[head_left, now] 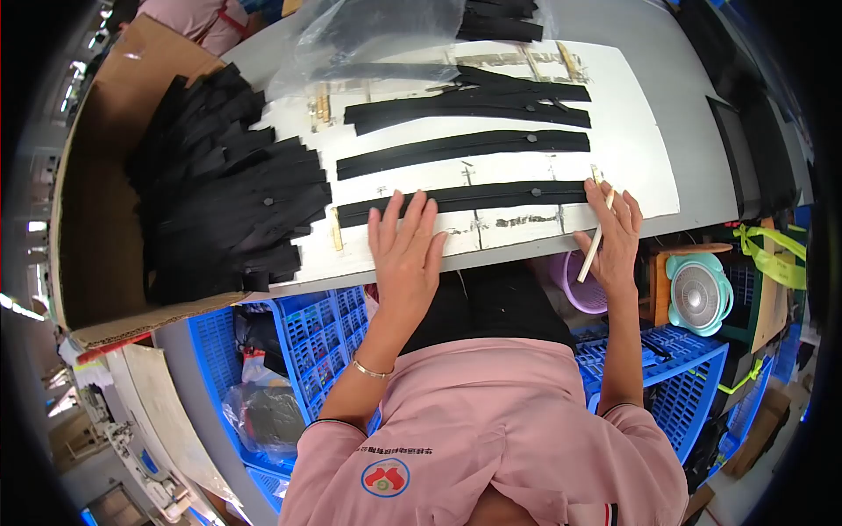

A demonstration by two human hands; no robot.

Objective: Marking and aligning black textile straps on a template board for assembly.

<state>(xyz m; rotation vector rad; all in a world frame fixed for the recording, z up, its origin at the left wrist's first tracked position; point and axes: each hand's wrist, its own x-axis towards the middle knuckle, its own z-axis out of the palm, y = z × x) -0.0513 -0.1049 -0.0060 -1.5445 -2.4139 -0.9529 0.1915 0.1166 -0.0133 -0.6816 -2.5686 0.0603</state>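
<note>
A black zipper (495, 198) lies lengthwise across a white board (627, 131) that bears dark marks and pale tape strips. My left hand (407, 254) rests on the board with fingers outstretched, its fingertips on the zipper near the left end. At the zipper's right end, my right hand (617, 237) has a thin, pale pencil-like stick (590, 254) between thumb and fingers. Farther back lies a second black zipper (456, 152), roughly parallel. Beyond that, black zippers (438, 107) overlap, partly spread at the right.
At left, an open cardboard box (96, 202) holds a heap of black zippers (237, 193). Clear plastic (360, 44) and another black bundle (500, 22) lie at the back. Below the table edge are blue crates (324, 342), a purple basket (583, 285) and a small fan (699, 294).
</note>
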